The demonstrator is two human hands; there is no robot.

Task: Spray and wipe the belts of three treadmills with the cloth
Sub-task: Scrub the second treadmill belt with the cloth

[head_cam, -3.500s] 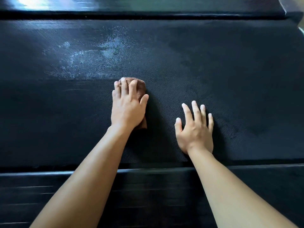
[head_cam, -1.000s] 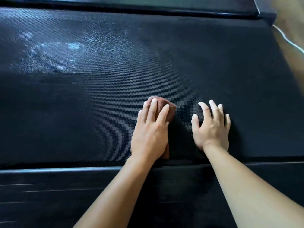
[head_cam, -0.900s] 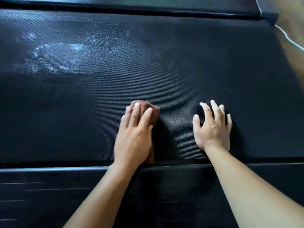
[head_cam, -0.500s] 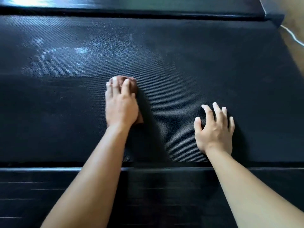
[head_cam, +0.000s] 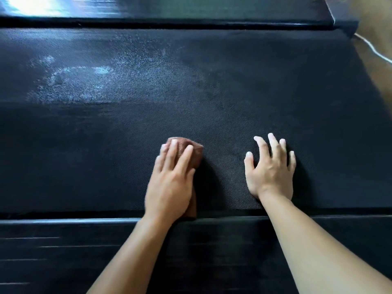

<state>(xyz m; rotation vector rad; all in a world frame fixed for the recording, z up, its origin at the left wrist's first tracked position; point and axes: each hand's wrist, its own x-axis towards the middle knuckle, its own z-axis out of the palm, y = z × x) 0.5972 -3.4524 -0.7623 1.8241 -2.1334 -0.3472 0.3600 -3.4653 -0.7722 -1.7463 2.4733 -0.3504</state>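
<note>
Brown cloth (head_cam: 192, 151), folded, lies lower centre of frame on the black textured belt (head_cam: 244, 92), close to its lower edge. Left hand (head_cam: 169, 183) lies flat on top, fingers nearly straight, pressing rather than gripping. Right hand (head_cam: 270, 172) is just to the right, fingers spread, braced on the belt, holding nothing. Spray patch (head_cam: 84, 81) glistens upper left. Step judged: wiping this belt, part done. Next move calls for pushing the cloth up and left through the patch, with even pressure.
</note>
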